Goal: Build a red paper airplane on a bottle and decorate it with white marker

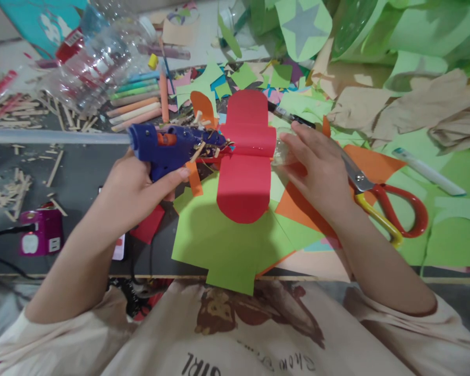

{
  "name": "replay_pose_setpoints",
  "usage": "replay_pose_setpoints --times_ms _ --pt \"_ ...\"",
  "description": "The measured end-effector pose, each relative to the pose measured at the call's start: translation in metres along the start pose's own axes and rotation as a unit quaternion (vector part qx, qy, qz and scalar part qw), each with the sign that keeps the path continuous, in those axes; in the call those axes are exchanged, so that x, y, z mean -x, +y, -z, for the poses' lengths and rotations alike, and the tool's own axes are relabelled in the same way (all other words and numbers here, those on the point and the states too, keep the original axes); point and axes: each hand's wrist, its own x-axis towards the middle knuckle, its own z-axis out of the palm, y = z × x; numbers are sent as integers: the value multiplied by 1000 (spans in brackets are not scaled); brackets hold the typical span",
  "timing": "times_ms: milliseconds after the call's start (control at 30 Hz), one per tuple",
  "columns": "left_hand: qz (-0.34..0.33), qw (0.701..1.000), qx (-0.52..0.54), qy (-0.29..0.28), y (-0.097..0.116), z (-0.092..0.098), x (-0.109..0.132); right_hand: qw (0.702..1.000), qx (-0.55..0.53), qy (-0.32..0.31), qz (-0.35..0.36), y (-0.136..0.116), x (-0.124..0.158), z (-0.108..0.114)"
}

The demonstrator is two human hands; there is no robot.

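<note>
Blue glue gun (172, 146): clenched in my left hand (135, 190), forefinger along the trigger side, nozzle pointing right at the left edge of the red paper shape (246, 156).
Nozzle area: thin wooden sticks (203, 149) cluster at the tip, touching the red paper's fold.
Right hand (317, 167): laid over a clear plastic piece (279, 152) at the red shape's right edge. I cannot tell whether its grip closes round it or only presses.
Red paper shape: sits above the green sheet (219, 240), mid-counter (82, 177), between both hands.
Step, as I judge it: gluing sticks to the red shape.
Next move calls for: a steady nozzle on the join, and fingers kept off the hot tip.
Nearby: red-handled scissors (384, 203) just right of my right wrist.
</note>
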Motion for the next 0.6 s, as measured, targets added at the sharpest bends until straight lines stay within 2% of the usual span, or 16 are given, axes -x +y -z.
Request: replay_pose_setpoints --times_ms 267,433,600 --pt "-11 1000 2 -17 4 -3 -4 1000 -1 1 5 1 0 0" --pt "-48 999 -1 -9 7 -4 -6 1000 -1 -15 -3 0 -2 2" --pt "-48 998 22 -30 11 -8 -14 1000 4 -17 -9 -1 -1 1"
